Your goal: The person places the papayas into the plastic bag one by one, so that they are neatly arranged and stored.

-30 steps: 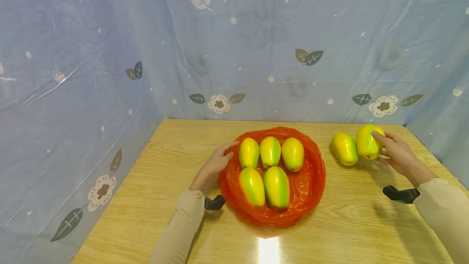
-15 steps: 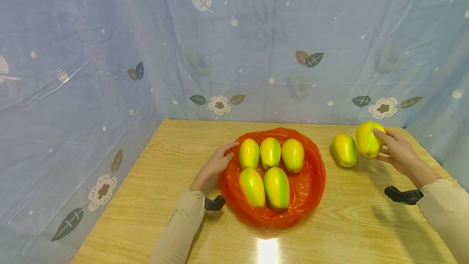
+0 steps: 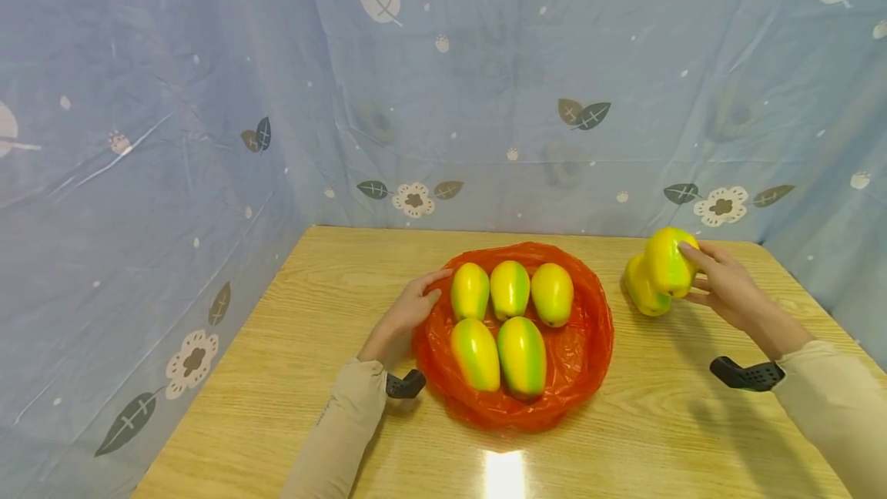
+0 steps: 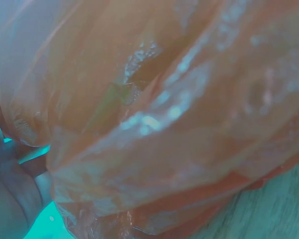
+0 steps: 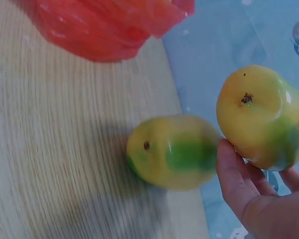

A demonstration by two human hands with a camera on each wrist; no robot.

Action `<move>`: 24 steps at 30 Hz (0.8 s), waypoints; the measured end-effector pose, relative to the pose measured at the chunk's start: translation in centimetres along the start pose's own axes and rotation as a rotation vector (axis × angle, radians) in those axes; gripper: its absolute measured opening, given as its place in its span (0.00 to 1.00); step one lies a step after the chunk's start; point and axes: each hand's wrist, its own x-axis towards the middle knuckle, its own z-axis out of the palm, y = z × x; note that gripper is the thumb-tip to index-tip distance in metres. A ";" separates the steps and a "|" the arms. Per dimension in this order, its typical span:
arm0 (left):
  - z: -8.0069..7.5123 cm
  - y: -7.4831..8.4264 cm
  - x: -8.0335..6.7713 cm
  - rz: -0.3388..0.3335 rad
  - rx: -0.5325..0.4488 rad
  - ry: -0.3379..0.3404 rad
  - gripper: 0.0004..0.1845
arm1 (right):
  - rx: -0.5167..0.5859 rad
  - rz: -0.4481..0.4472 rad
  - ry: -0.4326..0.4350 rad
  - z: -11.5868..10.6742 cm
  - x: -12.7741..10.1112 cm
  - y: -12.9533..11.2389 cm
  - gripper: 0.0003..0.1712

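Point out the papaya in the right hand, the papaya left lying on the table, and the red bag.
held papaya [image 3: 667, 259], head view, on its yellow upper body.
lying papaya [image 5: 177, 151], right wrist view, on its green band.
red bag [image 3: 582, 349], head view, on bare plastic at its right side.

No legible text, label, brand, number or sign appears in any view. The blue backdrop sheet [image 3: 485, 83] carries only printed leaf and flower motifs, without lettering. The yellow-green fruits [image 3: 510, 289], the orange plastic bag [image 3: 589, 345] and the wooden table [image 3: 277, 376] are unmarked. The left wrist view shows only blurred orange plastic, and the right wrist view shows two plain fruit skins with no sticker or stamp.
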 end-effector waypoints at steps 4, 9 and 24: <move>0.0 0.0 0.1 -0.007 -0.004 0.001 0.23 | 0.018 -0.005 -0.022 0.6 0.0 -0.2 0.48; 0.0 -0.1 0.1 -0.012 -0.005 0.005 0.23 | -0.028 0.013 -0.027 1.5 0.1 -0.3 0.49; 0.0 -0.1 0.1 0.044 0.013 0.005 0.23 | -0.064 -0.005 -0.064 5.4 -0.4 -0.4 0.48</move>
